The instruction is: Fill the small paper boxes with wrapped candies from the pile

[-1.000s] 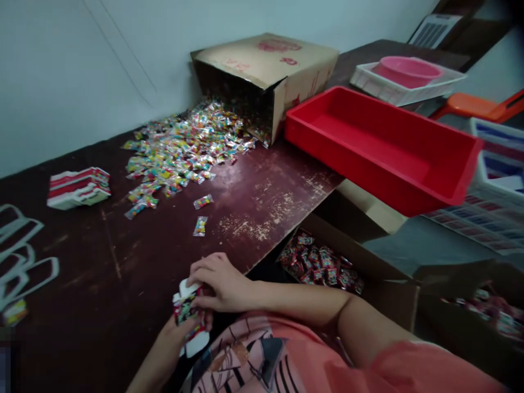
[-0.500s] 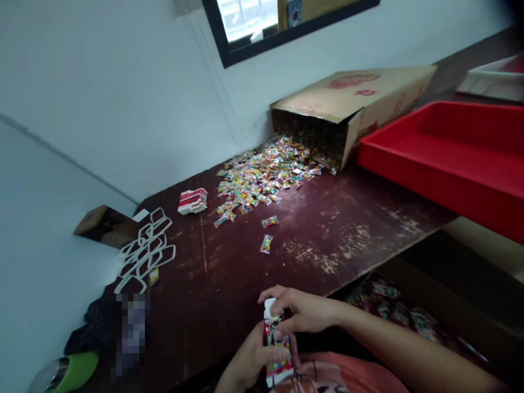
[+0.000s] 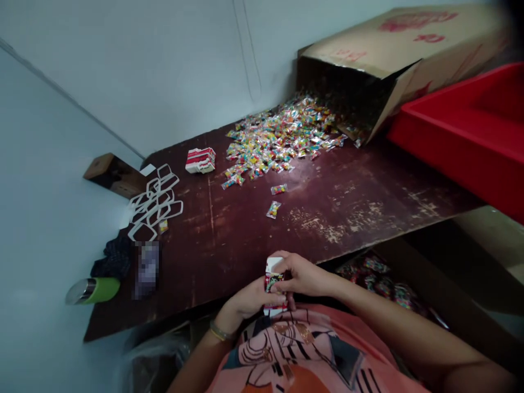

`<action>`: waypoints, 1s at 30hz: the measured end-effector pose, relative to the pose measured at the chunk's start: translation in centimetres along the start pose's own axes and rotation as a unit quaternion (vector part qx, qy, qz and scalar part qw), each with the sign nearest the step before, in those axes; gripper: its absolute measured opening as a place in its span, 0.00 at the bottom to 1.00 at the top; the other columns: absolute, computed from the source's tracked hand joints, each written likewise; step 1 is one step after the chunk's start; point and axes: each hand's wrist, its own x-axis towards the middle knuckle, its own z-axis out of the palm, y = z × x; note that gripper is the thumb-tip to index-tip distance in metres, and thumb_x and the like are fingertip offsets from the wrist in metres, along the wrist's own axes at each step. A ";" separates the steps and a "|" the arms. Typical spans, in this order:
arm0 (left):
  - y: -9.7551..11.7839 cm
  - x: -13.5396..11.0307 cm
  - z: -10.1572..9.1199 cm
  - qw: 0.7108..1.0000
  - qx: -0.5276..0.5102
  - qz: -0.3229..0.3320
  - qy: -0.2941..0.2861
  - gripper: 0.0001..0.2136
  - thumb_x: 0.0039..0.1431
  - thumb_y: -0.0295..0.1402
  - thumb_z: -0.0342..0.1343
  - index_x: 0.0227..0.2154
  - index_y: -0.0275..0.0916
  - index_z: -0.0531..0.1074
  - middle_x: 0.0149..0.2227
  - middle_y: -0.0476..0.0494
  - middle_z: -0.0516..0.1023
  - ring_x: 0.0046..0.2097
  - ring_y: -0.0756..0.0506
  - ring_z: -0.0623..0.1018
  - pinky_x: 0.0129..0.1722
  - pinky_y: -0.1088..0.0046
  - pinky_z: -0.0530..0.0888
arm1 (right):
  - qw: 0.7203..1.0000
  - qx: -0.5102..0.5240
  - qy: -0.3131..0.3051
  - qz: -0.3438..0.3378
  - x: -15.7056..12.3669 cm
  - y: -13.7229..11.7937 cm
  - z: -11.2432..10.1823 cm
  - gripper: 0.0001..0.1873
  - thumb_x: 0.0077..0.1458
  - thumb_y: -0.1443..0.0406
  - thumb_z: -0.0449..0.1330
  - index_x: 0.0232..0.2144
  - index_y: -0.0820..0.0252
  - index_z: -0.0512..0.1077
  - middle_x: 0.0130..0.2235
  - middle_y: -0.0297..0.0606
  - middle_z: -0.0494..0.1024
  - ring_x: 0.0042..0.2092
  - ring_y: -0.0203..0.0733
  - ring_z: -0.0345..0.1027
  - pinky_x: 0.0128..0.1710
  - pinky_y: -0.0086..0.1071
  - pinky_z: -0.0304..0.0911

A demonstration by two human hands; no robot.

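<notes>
A small printed box [image 3: 272, 279] with a white flap sits between my two hands at the near edge of the dark wooden table [image 3: 245, 240]. My left hand [image 3: 248, 298] grips it from below and the left. Fingers of my right hand [image 3: 301, 274] pinch its top and right side. Two loose candy packets [image 3: 273, 209] lie just beyond the hands, and a large heap of colourful packets [image 3: 282, 136] spills from a tipped cardboard carton [image 3: 393, 54] at the back.
A red tray [image 3: 462, 131] stands at the right. A stack of flat red-and-white boxes [image 3: 200, 160] and white cut-out frames [image 3: 153, 202] lie at the left, beside a green flask [image 3: 93, 290]. Below the table's right edge an open carton holds printed boxes [image 3: 380, 278].
The view has swung left and down, bringing the flask and table corner into sight. Both hands keep hold of the small box, which now sits lower with the fingers closed more tightly round it.
</notes>
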 end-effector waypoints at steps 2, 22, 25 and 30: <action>-0.3 0.6 0.0 1.000 0.006 0.006 0.025 0.15 0.39 0.34 0.68 0.30 0.33 0.74 0.26 0.43 0.78 0.29 0.46 0.76 0.32 0.72 0.70 | 0.999 -0.037 0.012 0.008 0.2 0.1 0.2 0.06 0.51 0.65 0.65 0.24 0.61 0.75 0.36 0.36 0.71 0.39 0.39 0.65 0.39 0.29 0.60; -0.6 -0.3 -0.6 0.995 0.023 0.079 0.048 0.19 0.44 0.37 0.66 0.39 0.35 0.72 0.30 0.46 0.76 0.31 0.48 0.73 0.34 0.73 0.70 | 0.997 -0.077 0.017 0.014 0.4 0.4 1.2 0.09 0.59 0.63 0.58 0.31 0.57 0.78 0.62 0.39 0.59 0.61 0.51 0.51 0.59 0.49 0.45; -0.6 -1.1 -1.5 0.996 -0.044 0.061 -0.052 0.23 0.40 0.44 0.67 0.36 0.33 0.73 0.29 0.43 0.76 0.30 0.47 0.74 0.33 0.72 0.70 | 0.998 -0.059 -0.003 -0.016 0.2 0.5 1.3 0.09 0.59 0.62 0.57 0.34 0.55 0.78 0.64 0.38 0.56 0.63 0.51 0.48 0.61 0.49 0.41; -0.7 -1.2 -1.3 0.981 0.120 0.092 0.120 0.14 0.42 0.37 0.67 0.28 0.33 0.73 0.25 0.48 0.75 0.27 0.50 0.71 0.30 0.76 0.68 | 0.998 -0.058 0.002 -0.003 0.1 0.9 1.1 0.10 0.60 0.59 0.57 0.35 0.52 0.79 0.64 0.37 0.57 0.63 0.51 0.48 0.61 0.50 0.40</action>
